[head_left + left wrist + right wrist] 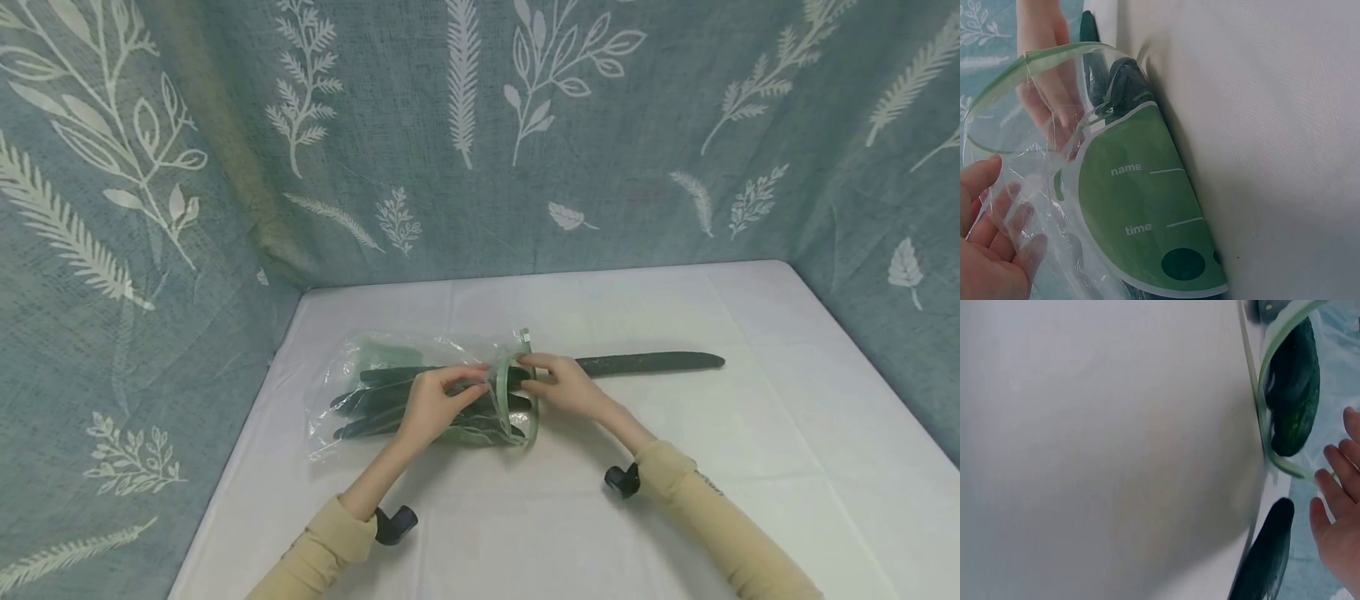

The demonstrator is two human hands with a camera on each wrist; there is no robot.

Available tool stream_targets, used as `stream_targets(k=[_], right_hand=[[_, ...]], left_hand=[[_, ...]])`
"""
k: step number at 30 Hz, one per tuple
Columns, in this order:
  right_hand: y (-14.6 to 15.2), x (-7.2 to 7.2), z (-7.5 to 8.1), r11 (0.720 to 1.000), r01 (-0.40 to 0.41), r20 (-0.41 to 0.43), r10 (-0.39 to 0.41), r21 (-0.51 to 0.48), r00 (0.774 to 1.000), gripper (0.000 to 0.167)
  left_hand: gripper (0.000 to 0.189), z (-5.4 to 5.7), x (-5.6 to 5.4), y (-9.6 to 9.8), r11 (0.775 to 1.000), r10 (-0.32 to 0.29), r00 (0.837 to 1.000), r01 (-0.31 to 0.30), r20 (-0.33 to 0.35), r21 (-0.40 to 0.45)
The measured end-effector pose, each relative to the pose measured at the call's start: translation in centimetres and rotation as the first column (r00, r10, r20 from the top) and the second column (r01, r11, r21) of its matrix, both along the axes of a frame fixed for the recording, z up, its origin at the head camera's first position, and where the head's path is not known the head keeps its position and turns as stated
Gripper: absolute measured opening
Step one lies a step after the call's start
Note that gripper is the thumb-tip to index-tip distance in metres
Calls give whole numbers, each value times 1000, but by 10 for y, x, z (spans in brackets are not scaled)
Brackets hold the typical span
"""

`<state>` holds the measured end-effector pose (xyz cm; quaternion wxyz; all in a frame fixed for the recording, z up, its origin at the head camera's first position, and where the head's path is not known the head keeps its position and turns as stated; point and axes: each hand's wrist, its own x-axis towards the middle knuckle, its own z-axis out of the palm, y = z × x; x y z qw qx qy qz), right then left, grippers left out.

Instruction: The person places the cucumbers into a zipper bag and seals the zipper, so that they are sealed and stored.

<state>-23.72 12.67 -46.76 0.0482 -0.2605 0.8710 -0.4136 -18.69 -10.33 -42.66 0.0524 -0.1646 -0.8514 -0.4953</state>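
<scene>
A clear zip bag (1132, 169) with a green printed label lies on the white table, holding several dark green cucumbers (375, 404). Its green-edged mouth (533, 417) gapes toward the right. With thumb and fingers, my left hand (437, 404) grips the plastic close to that mouth; in the left wrist view the film passes in front of some fingers. My right hand (566, 385) appears to pinch the opposite edge, although its thumb is hidden in the right wrist view. Outside the bag, one long cucumber (660, 362) lies beyond the right hand.
A white cloth (510, 533) covers the table. Blue-green curtains (465, 208) with white leaf prints stand behind it and at both sides. Each wrist wears a small black camera (396, 525). Rolled beige sleeves (697, 500) cover the forearms.
</scene>
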Motion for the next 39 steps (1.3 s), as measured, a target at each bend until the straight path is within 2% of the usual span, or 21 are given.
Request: stream_targets(k=[14, 33, 39], right_hand=[[29, 1, 6, 998, 42, -20, -42, 39, 999, 45], [93, 2, 17, 990, 101, -28, -99, 101, 995, 52], [115, 1, 15, 986, 120, -35, -116, 113, 993, 54]], left_hand=[[19, 0, -1, 2, 1000, -1, 1000, 1, 13, 16], [20, 1, 0, 3, 1000, -1, 1000, 0, 27, 22], [20, -2, -1, 2, 1000, -4, 999, 3, 35, 31]])
